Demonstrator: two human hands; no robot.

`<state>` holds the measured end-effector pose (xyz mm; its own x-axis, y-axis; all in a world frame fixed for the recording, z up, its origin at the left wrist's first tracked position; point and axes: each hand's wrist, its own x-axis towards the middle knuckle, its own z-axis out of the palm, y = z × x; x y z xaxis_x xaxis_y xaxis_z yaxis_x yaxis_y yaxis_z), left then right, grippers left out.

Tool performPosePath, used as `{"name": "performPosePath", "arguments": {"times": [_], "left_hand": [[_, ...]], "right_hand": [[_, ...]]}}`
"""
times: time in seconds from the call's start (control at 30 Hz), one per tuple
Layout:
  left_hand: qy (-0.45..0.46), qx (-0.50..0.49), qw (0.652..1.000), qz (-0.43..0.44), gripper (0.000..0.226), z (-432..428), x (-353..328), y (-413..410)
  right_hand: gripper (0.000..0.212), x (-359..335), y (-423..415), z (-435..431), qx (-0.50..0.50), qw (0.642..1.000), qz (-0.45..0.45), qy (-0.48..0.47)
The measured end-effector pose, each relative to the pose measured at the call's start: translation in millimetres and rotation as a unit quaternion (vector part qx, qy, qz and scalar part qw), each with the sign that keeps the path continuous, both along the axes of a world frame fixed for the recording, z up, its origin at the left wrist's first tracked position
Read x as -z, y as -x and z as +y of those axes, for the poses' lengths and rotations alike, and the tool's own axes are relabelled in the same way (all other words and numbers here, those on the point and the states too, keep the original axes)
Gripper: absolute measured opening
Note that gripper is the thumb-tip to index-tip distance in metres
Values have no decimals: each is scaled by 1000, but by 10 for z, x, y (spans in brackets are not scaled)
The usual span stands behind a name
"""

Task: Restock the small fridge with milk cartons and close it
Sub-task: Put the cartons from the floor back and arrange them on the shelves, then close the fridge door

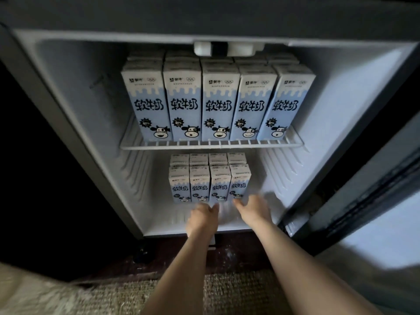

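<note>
The small fridge stands open in front of me. Blue-and-white milk cartons with cow faces fill its wire shelf in two rows. On the fridge floor stand more cartons, also in two rows. My left hand and my right hand reach side by side onto the fridge floor just in front of the lower cartons. Both are blurred. Neither hand holds a carton; the fingers look loosely spread.
The fridge door hangs open to the right, close to my right forearm. A woven mat covers the floor below me. A pale fabric lies at the lower left. Dark space flanks the fridge on the left.
</note>
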<state>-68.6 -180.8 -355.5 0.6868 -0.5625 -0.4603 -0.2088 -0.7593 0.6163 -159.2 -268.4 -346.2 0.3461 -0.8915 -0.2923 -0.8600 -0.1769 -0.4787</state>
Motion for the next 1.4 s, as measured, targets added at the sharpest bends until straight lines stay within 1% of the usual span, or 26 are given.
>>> {"name": "performPosePath", "arguments": {"times": [0.03,0.07,0.13,0.27,0.33,0.37,0.43,0.47,0.57,0.6,0.7,0.8,0.93,1.03,1.1,1.17,1.27,1.33,1.4], "left_hand": [[5,24,1000,6,42,64,-58,22],[9,49,999,9,43,125,-128,38],[10,99,995,11,44,258,-331,59],[-2,180,983,-22,48,530,-831,90],[-7,203,978,-48,47,661,-1081,111],[-4,210,976,-63,43,728,-1203,126],[-10,227,970,-86,35,872,-1442,180],[-17,242,966,-89,36,947,-1558,223],[-42,301,948,-100,45,1142,-1918,378],[-54,319,940,-107,47,1208,-2059,449],[-81,358,917,-156,52,1380,-2525,699],[-68,404,885,-221,51,1487,-2955,937],[-43,457,844,-277,49,1561,-3482,1312],[-31,478,812,-335,49,1530,-3814,1599],[-18,486,797,-357,49,1435,-3942,1743],[3,497,783,-374,48,1288,-4014,1878],[42,507,765,-395,46,1006,-4017,2099],[60,508,750,-419,50,772,-3965,2222],[68,496,736,-456,58,508,-3899,2323]], "right_hand": [[35,-47,31,52,-5,1000,8,-3],[33,-104,56,101,-10,1000,15,0],[37,-265,103,202,-25,999,31,18],[32,-716,236,413,-74,995,48,41],[39,-988,341,528,-107,991,60,60],[43,-1129,406,587,-122,988,68,72],[45,-1419,555,721,-141,982,86,89],[44,-1566,637,795,-150,979,98,93],[31,-2013,883,1007,-195,968,122,98],[29,-2155,964,1075,-211,964,127,98],[37,-2560,1234,1274,-241,955,134,108],[36,-2960,1549,1454,-261,942,155,143],[36,-3428,1993,1622,-250,931,183,193],[35,-3707,2293,1660,-233,923,196,237],[35,-3827,2468,1625,-218,917,199,270],[36,-3878,2630,1507,-199,915,194,293],[38,-3866,2880,1221,-156,924,169,305],[41,-3830,3040,986,-137,926,157,314],[48,-3785,3181,735,-127,925,154,323]]}}
